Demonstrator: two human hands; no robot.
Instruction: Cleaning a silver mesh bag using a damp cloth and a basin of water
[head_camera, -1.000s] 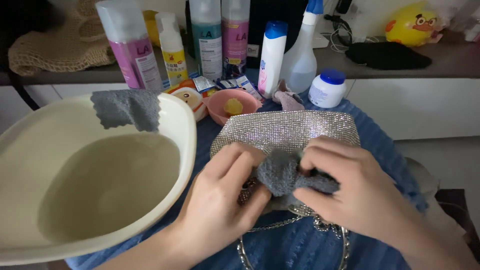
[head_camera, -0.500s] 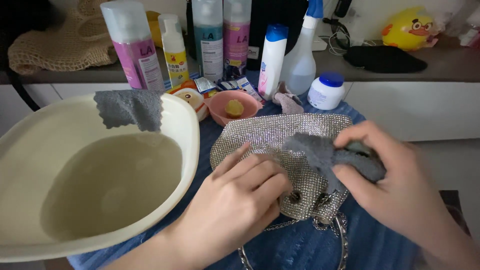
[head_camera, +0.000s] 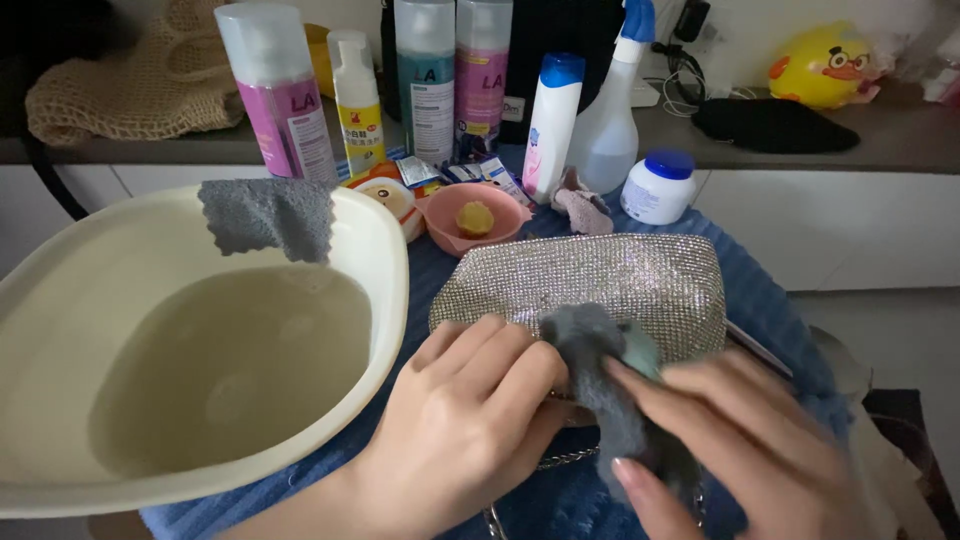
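Head cam view: left hand (head_camera: 470, 430) is lying flat, fingers loosely spread, pressing down on the front edge of a sparkly silver clutch bag (head_camera: 600, 285) that sits on a blue towel (head_camera: 760, 300). Right hand (head_camera: 740, 450) has a crumpled grey cloth (head_camera: 600, 370) pinched under its fingers, pushed right against the bag. Cream basin (head_camera: 385, 260) of murky water just left of the bag, another grey cloth (head_camera: 268, 215) draped over its rim. Bottles (head_camera: 435, 70) lined up behind.

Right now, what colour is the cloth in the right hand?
Grey; the cloth under the right hand shows best in the head view.
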